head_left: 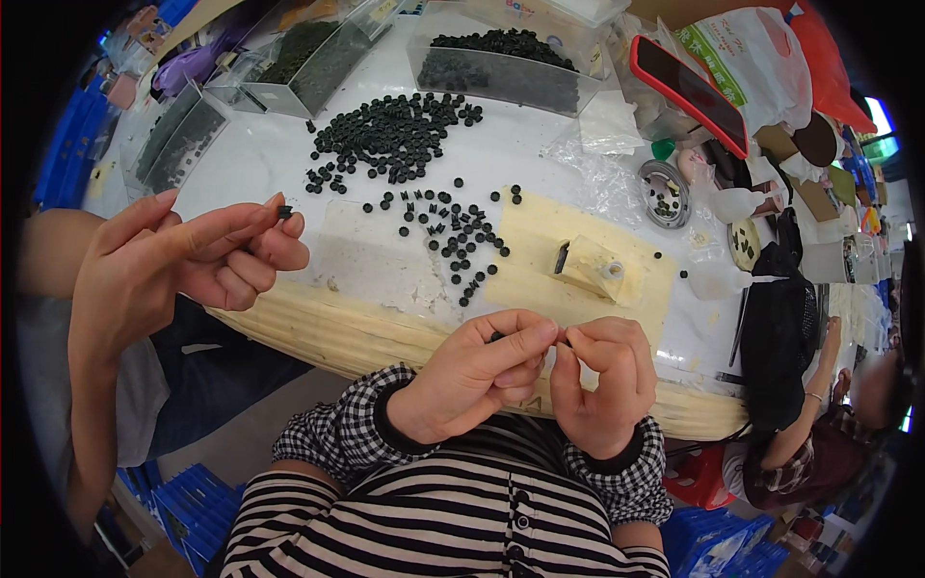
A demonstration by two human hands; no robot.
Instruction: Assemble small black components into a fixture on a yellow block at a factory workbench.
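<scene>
Close to my body, at the table's front edge, my hands meet fingertip to fingertip. My left hand (477,374) is closed, and a small black round part (496,337) shows between its curled fingers. My right hand (607,376) is closed in a pinch against the left thumb and forefinger. Something tiny and dark sits at those fingertips, too small to name. Beyond my hands, many small black wheel-like parts (462,241) lie scattered on the white table (279,154). A denser pile of the same parts (395,135) lies farther back.
At the left, another person's hands (212,246) hold a small black part (284,211). A yellowish block fixture (593,268) stands on a yellow sheet (540,222). Clear bins (501,82) of black parts line the back. A red-cased phone (689,96) and round tin (665,193) are at right.
</scene>
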